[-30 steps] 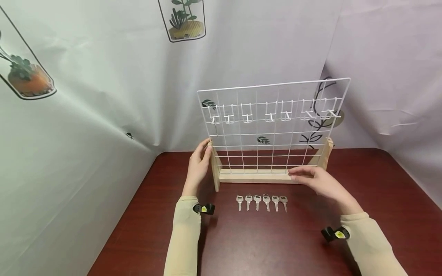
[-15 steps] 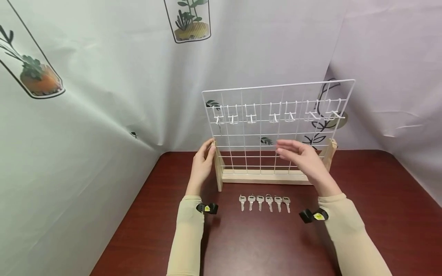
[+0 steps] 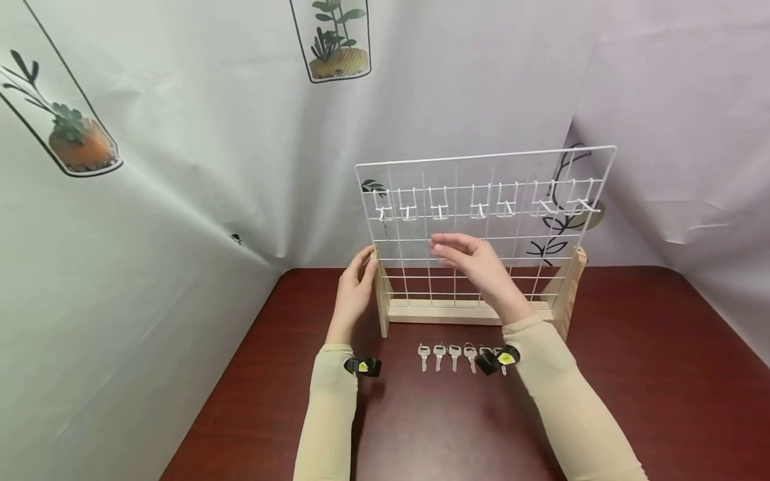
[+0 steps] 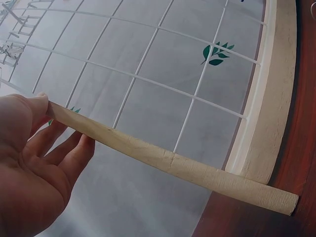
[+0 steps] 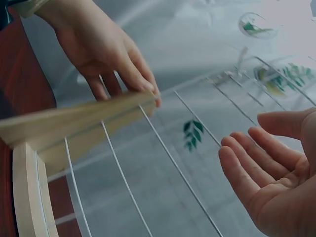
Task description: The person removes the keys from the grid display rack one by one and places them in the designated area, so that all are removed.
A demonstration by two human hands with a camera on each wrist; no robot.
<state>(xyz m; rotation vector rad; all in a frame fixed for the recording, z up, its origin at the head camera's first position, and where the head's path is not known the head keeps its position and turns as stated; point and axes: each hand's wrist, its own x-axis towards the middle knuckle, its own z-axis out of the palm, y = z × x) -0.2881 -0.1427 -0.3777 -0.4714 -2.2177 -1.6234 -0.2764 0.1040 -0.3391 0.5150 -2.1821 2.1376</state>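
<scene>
A white wire grid rack (image 3: pixel 486 156) stands upright in a pale wooden base (image 3: pixel 445 314). My left hand (image 3: pixel 353 294) holds the top of the base's left side post (image 4: pixel 163 155), thumb on one side and fingers on the other. My right hand (image 3: pixel 481 267) is raised in front of the grid's middle, fingers loosely bent, holding nothing; in the right wrist view its palm (image 5: pixel 281 187) is bare. Below the base lies a row of several silver keys (image 3: pixel 454 357), the rightmost partly hidden by the right wrist's camera. A small metallic thing, apparently a key (image 3: pixel 386 228), hangs from the leftmost hook.
Several white hooks (image 3: pixel 440 212) hang in a line along the grid's upper part. The dark red table (image 3: pixel 421 427) holds the rack and keys. Behind it hangs a pale sheet (image 3: pixel 240 133) printed with plants. The base's right side post (image 3: pixel 568 294) stands beyond my right forearm.
My right hand has risen from beside the base's right part and moved left across the front of the grid. The left hand keeps its hold on the side post. The head view has shifted slightly.
</scene>
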